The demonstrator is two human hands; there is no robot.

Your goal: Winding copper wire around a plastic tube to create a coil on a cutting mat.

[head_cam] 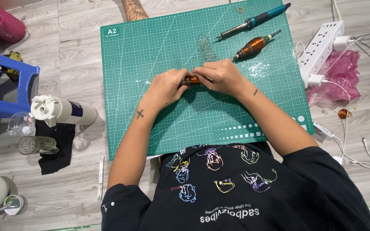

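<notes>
My left hand (165,88) and my right hand (222,78) meet over the middle of a green cutting mat (159,47). Between them they grip a small copper-coloured wound coil (192,80), mostly hidden by my fingers. Both hands rest low on the mat. Beyond my right hand lies a second copper-wound tool (253,45), and past it a soldering iron (255,20) with a teal handle.
A white power strip (322,45) and a pink plastic bag (341,77) lie right of the mat. At left are a blue stool (5,83), a white cylindrical filter (61,111), glass jars (35,144) and a black cloth (58,147). Another person's tattooed limb (133,9) shows at the top.
</notes>
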